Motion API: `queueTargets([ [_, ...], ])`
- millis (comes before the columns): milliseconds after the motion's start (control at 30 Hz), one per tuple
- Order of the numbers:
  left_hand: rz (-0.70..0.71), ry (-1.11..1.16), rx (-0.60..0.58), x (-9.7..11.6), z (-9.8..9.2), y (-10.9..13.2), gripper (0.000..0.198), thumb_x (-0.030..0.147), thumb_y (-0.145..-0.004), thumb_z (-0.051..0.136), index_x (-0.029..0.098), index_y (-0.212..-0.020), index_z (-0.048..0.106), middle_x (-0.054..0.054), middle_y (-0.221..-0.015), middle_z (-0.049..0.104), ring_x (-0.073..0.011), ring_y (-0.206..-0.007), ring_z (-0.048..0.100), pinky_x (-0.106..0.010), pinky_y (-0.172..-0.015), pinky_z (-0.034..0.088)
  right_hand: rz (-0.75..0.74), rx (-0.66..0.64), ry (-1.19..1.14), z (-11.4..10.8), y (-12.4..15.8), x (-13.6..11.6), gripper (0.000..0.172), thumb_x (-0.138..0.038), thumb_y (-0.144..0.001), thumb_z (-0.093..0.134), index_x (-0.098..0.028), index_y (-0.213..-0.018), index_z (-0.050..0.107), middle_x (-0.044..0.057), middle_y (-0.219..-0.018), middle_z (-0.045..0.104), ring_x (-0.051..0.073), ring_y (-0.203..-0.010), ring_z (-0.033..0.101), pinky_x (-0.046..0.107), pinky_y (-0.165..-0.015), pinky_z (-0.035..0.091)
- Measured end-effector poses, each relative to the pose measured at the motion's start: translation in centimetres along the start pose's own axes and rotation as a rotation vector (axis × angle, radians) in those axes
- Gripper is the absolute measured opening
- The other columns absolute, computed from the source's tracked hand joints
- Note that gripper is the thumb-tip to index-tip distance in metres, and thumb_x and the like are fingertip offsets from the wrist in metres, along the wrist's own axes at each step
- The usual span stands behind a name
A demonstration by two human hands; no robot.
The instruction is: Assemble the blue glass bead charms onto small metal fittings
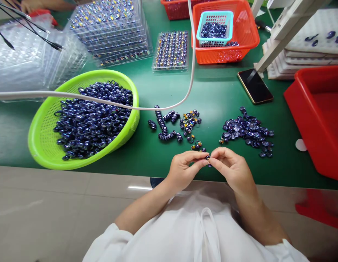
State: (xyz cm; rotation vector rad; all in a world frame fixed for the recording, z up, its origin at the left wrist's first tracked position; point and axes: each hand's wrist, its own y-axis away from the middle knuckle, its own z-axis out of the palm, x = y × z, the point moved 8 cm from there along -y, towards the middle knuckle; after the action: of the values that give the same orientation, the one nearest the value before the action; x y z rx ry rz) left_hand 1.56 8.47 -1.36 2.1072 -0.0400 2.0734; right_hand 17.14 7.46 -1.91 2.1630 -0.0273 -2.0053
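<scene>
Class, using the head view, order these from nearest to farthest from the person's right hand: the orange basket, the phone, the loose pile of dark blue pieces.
From the right hand, pinching a small dark piece:
1. Pile of dark blue pieces, just beyond the hand, slightly right.
2. Phone, farther back on the green table.
3. Orange basket, at the far side.

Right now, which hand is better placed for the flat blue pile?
Probably right: the right hand sits close to the pile; the left hand is farther. Both pinch one small piece.
</scene>
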Motion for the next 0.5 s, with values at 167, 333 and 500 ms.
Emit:
queueTargets([
  [167, -0.199, 0.199, -0.037, -1.3, 0.3, 0.0, 0.020, 0.032, -0.077, 0.080, 0.016, -0.089, 0.079, -0.005, -0.078, 0.076, -0.0149, -0.067, 0.067, -0.026, -0.064, 0.054, -0.055, -0.056, 0.115, 0.0, 0.4, -0.7, 0.008, -0.032, -0.094, 0.063, -0.025, -0.091, 0.068, 0.001, -0.086, 0.067, 0.016, -0.081, 0.063, 0.027, -0.074, 0.051],
  [333, -0.312, 0.371, -0.057, -1.9, 0.3, -0.4, 0.019, 0.029, -0.071, 0.083, 0.014, -0.081, 0.078, -0.003, -0.070, 0.071, -0.0086, -0.058, 0.056, -0.021, -0.057, 0.046, -0.398, -0.109, 0.304, -0.1, 1.1, -2.8, 0.031, -0.014, -0.095, 0.056, -0.033, -0.116, 0.068, 0.002, -0.099, 0.068, 0.017, -0.089, 0.066, 0.030, -0.077, 0.054],
  [500, -0.427, 0.433, -0.067, -2.5, 0.7, -0.4, 0.021, 0.028, -0.066, 0.085, 0.013, -0.078, 0.077, -0.003, -0.066, 0.069, -0.0079, -0.054, 0.053, -0.022, -0.055, 0.043, -0.738, -0.067, 0.613, 0.1, 2.4, -3.8, 0.041, -0.009, -0.089, 0.063, -0.038, -0.115, 0.071, 0.003, -0.107, 0.068, 0.016, -0.086, 0.067, 0.034, -0.079, 0.054],
])
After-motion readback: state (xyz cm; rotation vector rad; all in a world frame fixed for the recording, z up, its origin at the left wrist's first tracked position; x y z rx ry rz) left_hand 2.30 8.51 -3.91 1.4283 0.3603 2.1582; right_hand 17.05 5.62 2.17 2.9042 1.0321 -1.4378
